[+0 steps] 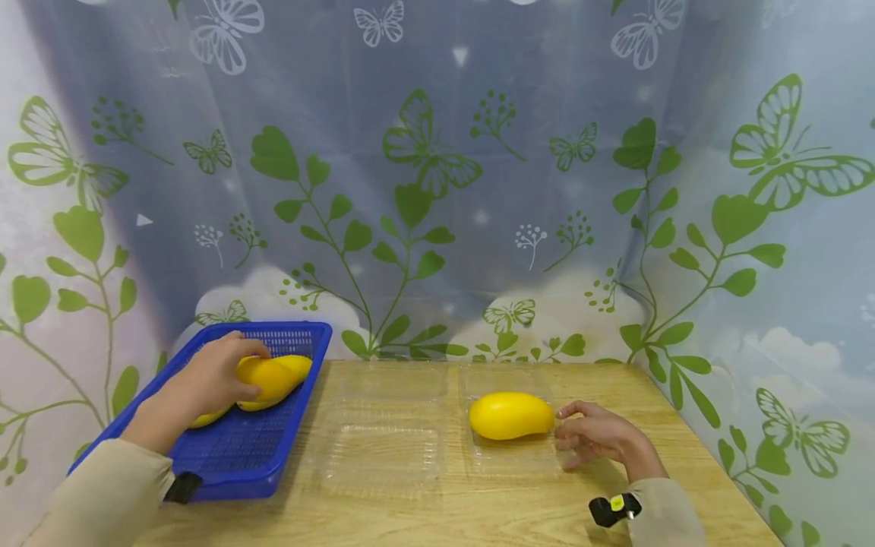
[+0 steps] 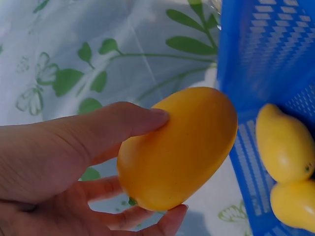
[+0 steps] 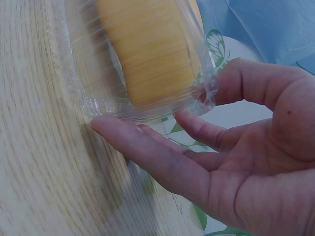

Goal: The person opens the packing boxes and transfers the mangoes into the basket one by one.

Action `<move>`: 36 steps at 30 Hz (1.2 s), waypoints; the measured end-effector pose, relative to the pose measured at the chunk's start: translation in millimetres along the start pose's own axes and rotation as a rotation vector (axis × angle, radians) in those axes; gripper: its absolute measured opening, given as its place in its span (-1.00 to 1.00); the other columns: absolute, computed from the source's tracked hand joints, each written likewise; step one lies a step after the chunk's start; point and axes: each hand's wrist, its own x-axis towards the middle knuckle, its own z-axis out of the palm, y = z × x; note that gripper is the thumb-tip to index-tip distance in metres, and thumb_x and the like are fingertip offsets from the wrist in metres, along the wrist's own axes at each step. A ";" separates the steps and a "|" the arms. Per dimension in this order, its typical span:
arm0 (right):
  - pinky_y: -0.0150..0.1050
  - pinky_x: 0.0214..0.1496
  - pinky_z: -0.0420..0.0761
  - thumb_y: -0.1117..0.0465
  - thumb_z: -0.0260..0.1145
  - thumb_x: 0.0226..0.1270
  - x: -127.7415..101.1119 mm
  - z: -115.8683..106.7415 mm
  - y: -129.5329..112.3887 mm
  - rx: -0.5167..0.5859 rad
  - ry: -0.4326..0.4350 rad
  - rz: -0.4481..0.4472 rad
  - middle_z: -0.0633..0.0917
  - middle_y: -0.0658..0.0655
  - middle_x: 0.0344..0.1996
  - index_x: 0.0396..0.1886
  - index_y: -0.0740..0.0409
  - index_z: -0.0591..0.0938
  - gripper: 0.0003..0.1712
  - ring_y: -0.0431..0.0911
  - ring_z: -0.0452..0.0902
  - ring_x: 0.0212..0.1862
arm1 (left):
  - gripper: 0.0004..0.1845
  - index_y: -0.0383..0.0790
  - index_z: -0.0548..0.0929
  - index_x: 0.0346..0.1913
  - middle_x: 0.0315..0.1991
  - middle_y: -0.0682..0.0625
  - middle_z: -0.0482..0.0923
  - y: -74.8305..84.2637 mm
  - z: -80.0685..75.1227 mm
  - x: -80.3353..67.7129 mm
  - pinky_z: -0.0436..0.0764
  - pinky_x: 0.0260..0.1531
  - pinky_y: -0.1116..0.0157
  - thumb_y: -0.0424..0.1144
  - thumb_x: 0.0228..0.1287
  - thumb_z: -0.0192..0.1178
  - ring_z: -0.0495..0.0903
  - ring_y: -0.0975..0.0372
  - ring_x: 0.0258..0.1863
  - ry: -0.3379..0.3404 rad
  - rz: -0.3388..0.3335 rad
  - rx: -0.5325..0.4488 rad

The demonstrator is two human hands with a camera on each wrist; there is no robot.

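My left hand (image 1: 217,371) grips a yellow mango (image 2: 179,147) between thumb and fingers, over the blue plastic basket (image 1: 283,456). More mangoes (image 2: 283,142) lie in the basket, partly behind the hand in the head view. On the right, another mango (image 1: 511,415) rests in a clear plastic container (image 1: 509,461) whose lid lies open toward the back. My right hand (image 1: 601,434) holds this container's right end, fingertips at its rim and corners. In the right wrist view, the clear wall (image 3: 157,110) shows between thumb and fingers.
A second clear container (image 1: 383,452), its lid open, sits on the wooden table (image 1: 383,524) between the basket and the right container. Behind the table hangs a patterned curtain (image 1: 355,91) with butterflies and leaves, which also runs along both sides.
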 end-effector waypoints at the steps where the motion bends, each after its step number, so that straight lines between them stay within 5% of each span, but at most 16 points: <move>1: 0.04 -0.09 0.81 0.32 0.17 0.46 0.0 0.2 -0.1 0.003 -0.002 0.000 0.49 0.04 -0.45 0.25 0.39 0.10 -0.44 -0.15 0.52 -0.35 | -0.55 -0.37 0.72 -0.02 -0.10 -0.26 0.64 -4.5 -1.1 0.4 0.62 -0.13 -0.08 -0.35 -0.03 0.58 0.59 -0.08 -0.14 -0.017 -0.005 -0.001; 7: 0.03 -0.11 0.81 0.32 0.16 0.46 0.7 0.5 0.2 0.008 -0.007 -0.006 0.49 0.03 -0.46 0.23 0.38 0.10 -0.46 -0.17 0.50 -0.37 | -0.57 -0.37 0.73 -0.06 -0.05 -0.35 0.68 -30.4 -6.3 2.7 0.61 -0.02 -0.22 -0.35 -0.06 0.56 0.60 -0.25 -0.02 -0.058 -0.017 0.001; 18: 0.04 -0.10 0.81 0.32 0.18 0.44 0.6 1.2 1.6 -0.010 0.012 0.002 0.51 0.07 -0.38 0.24 0.39 0.11 -0.44 -0.13 0.55 -0.30 | -0.54 -0.45 0.70 -0.08 -0.15 -0.39 0.67 -68.9 -1.4 -0.1 0.64 -0.10 -0.23 -0.34 -0.08 0.57 0.61 -0.21 -0.16 -0.137 -0.049 0.054; 27: 0.03 -0.10 0.81 0.31 0.19 0.43 -0.1 1.7 0.9 -0.022 0.020 0.004 0.51 0.06 -0.39 0.25 0.39 0.11 -0.42 -0.12 0.56 -0.29 | -0.53 -0.41 0.64 -0.01 -0.12 -0.39 0.60 -81.4 0.0 -1.6 0.67 -0.12 -0.16 -0.37 -0.02 0.55 0.55 -0.19 -0.14 -0.316 -0.128 0.070; 36: 0.04 -0.10 0.81 0.30 0.17 0.43 -0.3 1.6 0.1 -0.019 0.024 0.004 0.49 0.07 -0.39 0.24 0.38 0.11 -0.43 -0.13 0.51 -0.31 | -0.56 -0.36 0.63 -0.01 -0.12 -0.37 0.57 -89.6 4.7 -2.4 0.66 -0.10 -0.14 -0.36 0.03 0.54 0.53 -0.17 -0.13 -0.408 -0.161 0.044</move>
